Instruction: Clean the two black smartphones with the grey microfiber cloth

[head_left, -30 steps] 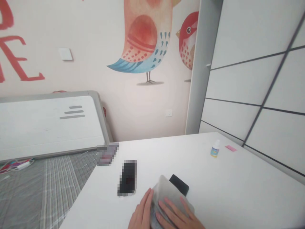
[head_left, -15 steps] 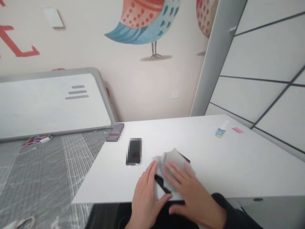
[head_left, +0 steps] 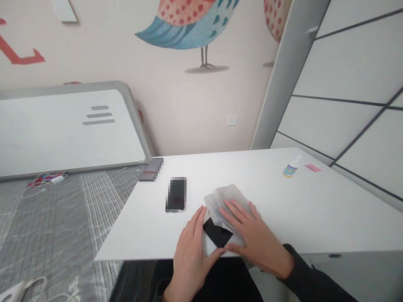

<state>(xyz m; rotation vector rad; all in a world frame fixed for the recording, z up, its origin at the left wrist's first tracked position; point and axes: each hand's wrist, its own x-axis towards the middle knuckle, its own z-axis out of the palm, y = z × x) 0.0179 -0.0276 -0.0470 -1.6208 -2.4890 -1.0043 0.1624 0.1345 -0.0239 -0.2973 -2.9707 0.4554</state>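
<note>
**Left grip [head_left: 192, 258] and right grip [head_left: 256, 237] spread open on a grey cloth [head_left: 228, 199]**

On my feed, a dark phone [head_left: 176, 194], too blurred to read, lies just left of my left grip on the white tabletop [head_left: 315, 209]. That grip is open, fingers spread against the cloth's near side. A black slab [head_left: 217, 233] pokes from under the cloth between both hands, near the front edge. My right grip lies wide and flat across the cloth, closed on nothing. Farther right stand a small dropper bottle [head_left: 291, 167] and a pink slip [head_left: 313, 167]. Uneven pressure could skate the slab over that edge; a wide leftward sweep could knock the phone.
</note>
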